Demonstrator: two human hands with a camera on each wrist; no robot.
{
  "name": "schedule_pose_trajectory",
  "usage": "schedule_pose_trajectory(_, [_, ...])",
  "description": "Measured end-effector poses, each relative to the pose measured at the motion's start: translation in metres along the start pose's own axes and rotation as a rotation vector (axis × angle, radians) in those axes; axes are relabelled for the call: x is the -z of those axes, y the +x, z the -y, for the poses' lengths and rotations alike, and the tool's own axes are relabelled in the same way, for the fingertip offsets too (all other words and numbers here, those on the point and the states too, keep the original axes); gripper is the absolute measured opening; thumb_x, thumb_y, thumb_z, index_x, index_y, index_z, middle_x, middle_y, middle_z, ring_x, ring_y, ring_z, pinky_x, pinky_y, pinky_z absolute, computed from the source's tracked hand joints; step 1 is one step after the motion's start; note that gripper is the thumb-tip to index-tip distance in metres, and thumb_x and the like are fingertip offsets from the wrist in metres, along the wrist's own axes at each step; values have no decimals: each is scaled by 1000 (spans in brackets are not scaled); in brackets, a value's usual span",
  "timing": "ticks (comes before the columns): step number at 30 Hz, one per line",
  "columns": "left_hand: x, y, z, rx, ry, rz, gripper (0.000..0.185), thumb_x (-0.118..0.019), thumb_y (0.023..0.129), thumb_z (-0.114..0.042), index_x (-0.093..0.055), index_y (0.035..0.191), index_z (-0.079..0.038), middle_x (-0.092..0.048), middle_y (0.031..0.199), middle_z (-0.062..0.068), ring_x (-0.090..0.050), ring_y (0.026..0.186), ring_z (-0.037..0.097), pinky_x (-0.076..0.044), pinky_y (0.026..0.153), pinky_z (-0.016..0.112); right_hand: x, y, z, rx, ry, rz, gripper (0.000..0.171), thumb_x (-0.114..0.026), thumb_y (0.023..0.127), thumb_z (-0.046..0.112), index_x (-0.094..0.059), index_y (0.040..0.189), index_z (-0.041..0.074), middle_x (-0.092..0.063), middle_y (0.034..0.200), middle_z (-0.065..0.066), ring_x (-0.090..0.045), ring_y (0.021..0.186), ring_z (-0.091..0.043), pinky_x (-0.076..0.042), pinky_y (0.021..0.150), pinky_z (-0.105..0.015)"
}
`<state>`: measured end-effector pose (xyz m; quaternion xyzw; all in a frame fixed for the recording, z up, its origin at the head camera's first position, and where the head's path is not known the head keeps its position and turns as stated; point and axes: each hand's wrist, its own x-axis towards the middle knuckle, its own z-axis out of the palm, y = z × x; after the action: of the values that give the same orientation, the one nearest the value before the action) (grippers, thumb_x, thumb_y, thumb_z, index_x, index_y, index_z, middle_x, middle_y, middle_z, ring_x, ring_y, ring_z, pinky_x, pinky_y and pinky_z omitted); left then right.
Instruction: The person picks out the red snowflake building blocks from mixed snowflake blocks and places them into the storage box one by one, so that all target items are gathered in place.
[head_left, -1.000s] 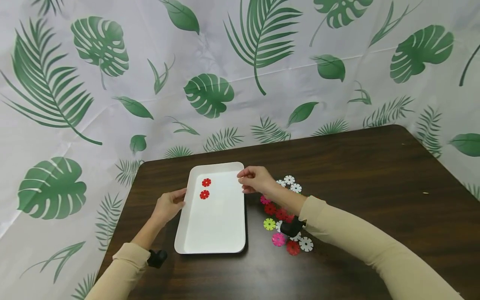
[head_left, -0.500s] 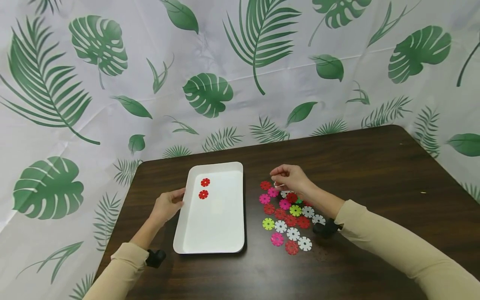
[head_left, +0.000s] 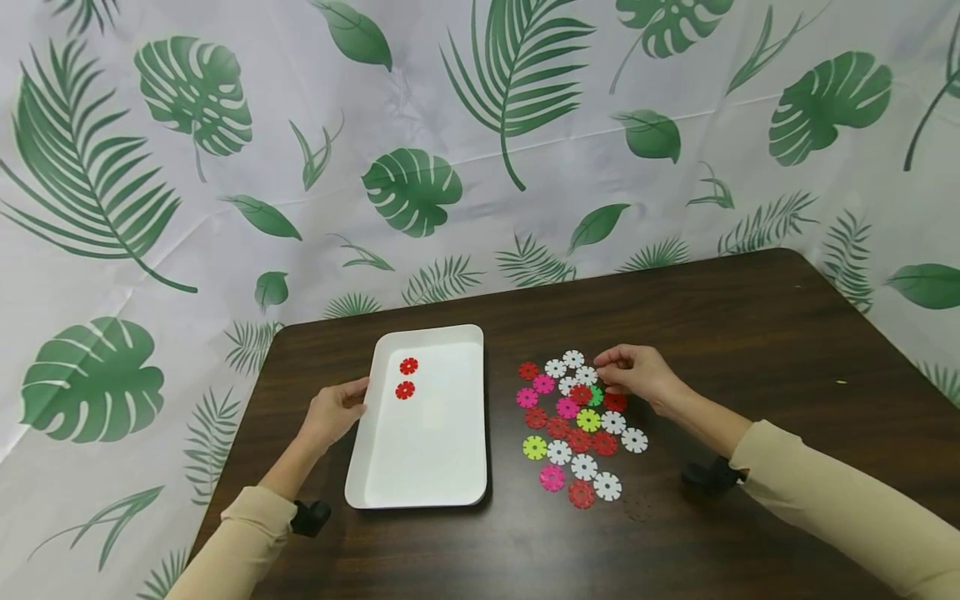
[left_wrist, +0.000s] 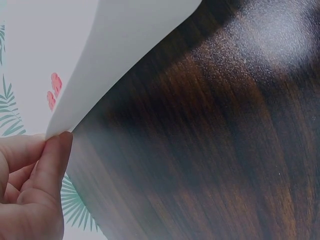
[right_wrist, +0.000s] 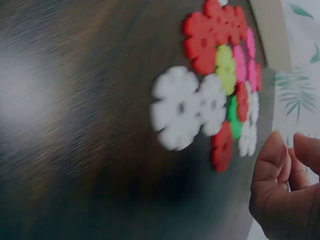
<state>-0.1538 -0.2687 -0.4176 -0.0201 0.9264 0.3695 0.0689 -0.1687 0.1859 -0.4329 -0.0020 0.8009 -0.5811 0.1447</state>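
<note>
A white tray (head_left: 420, 467) lies on the dark wooden table (head_left: 750, 333) with two red notched discs (head_left: 407, 377) near its far left corner. My left hand (head_left: 337, 410) grips the tray's left rim. In the left wrist view the thumb (left_wrist: 52, 165) presses on the tray's edge (left_wrist: 125, 45). To the right of the tray lies a pile of several red, pink, white, yellow and green discs (head_left: 573, 425). My right hand (head_left: 633, 375) hovers at the pile's far right edge with loosely curled fingers (right_wrist: 280, 165). Nothing shows between them in the right wrist view.
A white backdrop cloth printed with green leaves (head_left: 480, 150) hangs close behind the table and down its left side. Bare dark tabletop stretches to the right of the pile and in front of the tray. A black wrist camera (head_left: 708, 475) sits under my right forearm.
My right hand has left the tray's right rim and moved right across the disc pile to its far right side. The left hand and the tray have stayed put.
</note>
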Motion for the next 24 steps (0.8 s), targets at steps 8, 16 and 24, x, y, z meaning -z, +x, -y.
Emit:
schedule_pose_trajectory(8, [0, -1, 0, 0, 1, 0, 44, -56, 87, 4, -51, 131, 5, -59, 123, 25, -61, 104, 36, -54, 82, 40, 8, -10, -14, 28, -143, -25, 32, -62, 88, 6, -57, 115, -11, -62, 96, -15, -61, 81, -18, -56, 68, -29])
schedule_pose_trajectory(16, [0, 0, 0, 20, -10, 5, 45, -57, 88, 3, -50, 132, 4, -58, 125, 25, -61, 105, 36, -54, 83, 40, 8, -19, -19, 47, -251, -34, 34, -67, 85, 9, -59, 113, -8, -61, 96, -15, -55, 80, -19, -51, 65, -24])
schedule_pose_trajectory(24, [-1, 2, 2, 17, -13, 4, 45, -57, 88, 2, -51, 132, 4, -58, 124, 25, -62, 104, 35, -55, 82, 39, 8, -21, -27, 172, -330, -45, 32, -73, 80, 14, -63, 104, -6, -62, 89, -15, -55, 75, -17, -48, 62, -25])
